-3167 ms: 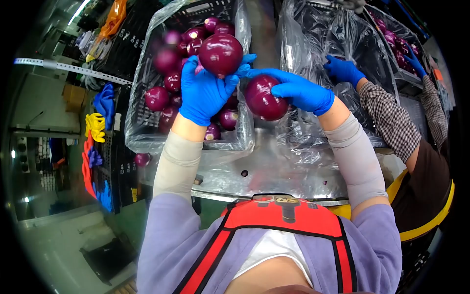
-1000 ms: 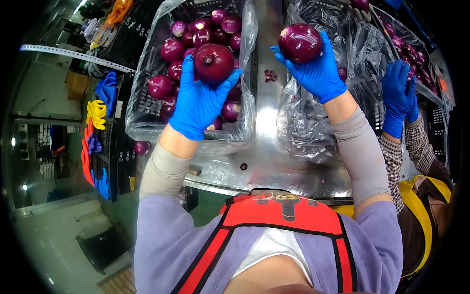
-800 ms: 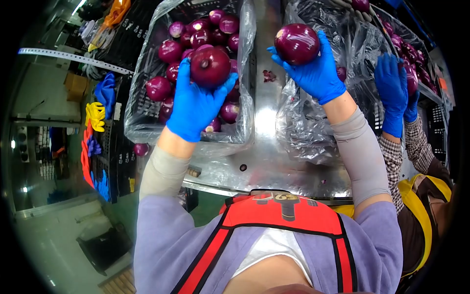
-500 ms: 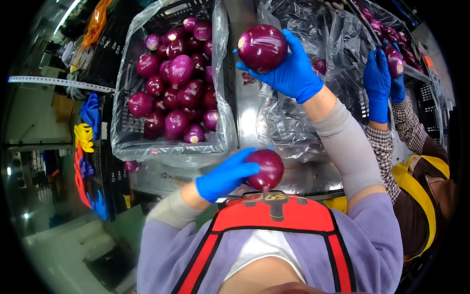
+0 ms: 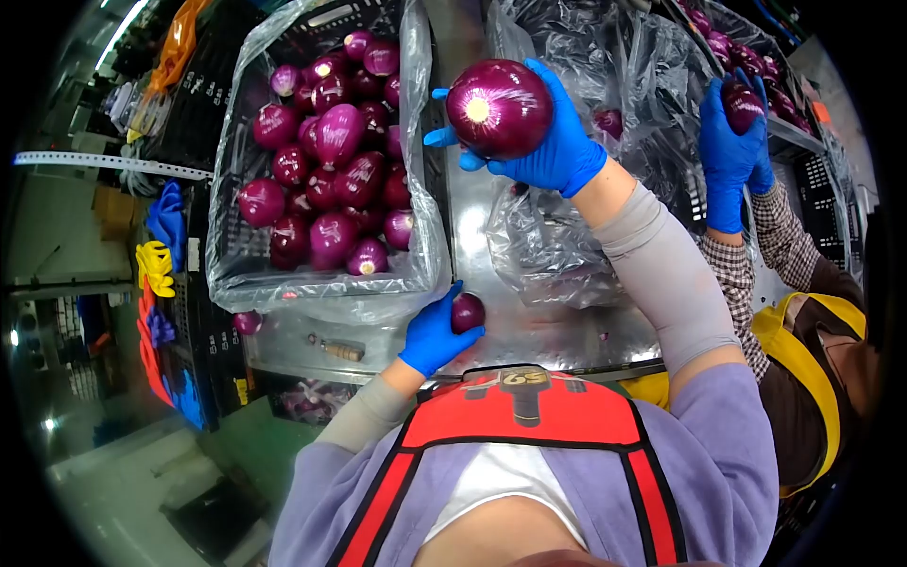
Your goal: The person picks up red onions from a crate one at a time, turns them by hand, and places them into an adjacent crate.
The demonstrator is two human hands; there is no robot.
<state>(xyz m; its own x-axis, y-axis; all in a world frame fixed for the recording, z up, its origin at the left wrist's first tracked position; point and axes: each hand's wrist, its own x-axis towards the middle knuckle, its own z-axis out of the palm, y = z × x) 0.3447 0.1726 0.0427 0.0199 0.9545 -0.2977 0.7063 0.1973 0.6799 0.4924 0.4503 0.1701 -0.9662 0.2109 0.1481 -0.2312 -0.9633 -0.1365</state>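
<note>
My left hand (image 5: 440, 333), in a blue glove, is low over the metal table near its front edge, with fingers around a red onion (image 5: 467, 313). Raised above the table, my right hand (image 5: 556, 137) grips a large, shiny red onion (image 5: 499, 109) whose pale end faces me. Left of it is a black crate (image 5: 423, 274) lined with clear plastic, holding several peeled red onions (image 5: 333, 180). Under and right of my right hand lies crumpled clear plastic (image 5: 553, 250), with one onion (image 5: 607, 122) showing in it.
At the right, a co-worker's gloved hands (image 5: 732, 156) hold an onion beside another crate of onions (image 5: 786, 109). A knife with a wooden handle (image 5: 341, 351) lies on the metal table (image 5: 529, 331). Near the crate's lower left corner sits a small onion (image 5: 248, 322). Coloured gloves (image 5: 155, 266) hang at the left.
My left hand has moved from over the left crate down to the table's front edge. My right hand has shifted left in view, still gripping its onion. The co-worker's hands have also moved.
</note>
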